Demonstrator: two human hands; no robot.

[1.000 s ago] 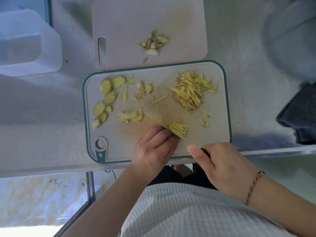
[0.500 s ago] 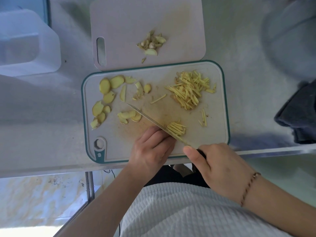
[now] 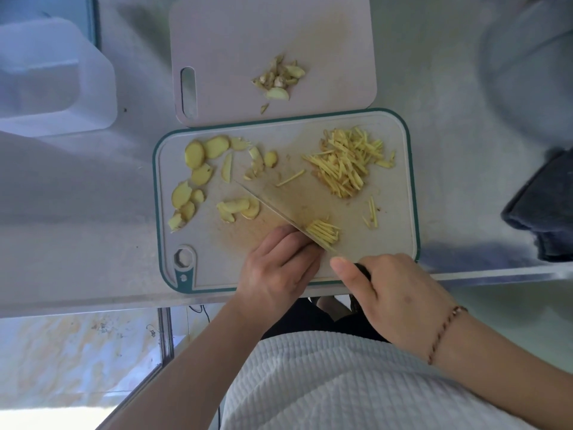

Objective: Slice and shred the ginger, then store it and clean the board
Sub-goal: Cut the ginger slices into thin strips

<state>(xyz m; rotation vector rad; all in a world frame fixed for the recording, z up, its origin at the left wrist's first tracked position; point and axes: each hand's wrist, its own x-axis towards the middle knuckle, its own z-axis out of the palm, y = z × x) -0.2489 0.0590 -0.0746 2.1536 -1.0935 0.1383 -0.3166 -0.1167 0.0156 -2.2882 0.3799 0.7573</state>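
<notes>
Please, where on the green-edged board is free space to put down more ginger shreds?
Free: the near right corner of the board, between the fresh shreds and the rim; also the near left part beside the handle hole. Crowded: far left with slices, far right with the shred pile.

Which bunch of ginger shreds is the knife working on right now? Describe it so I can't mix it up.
On the teal-rimmed cutting board, look at the near edge by the hands. The fresh shreds lie tight and parallel against the knife, beside the left hand, unlike the larger, loose shred pile farther back.
</notes>
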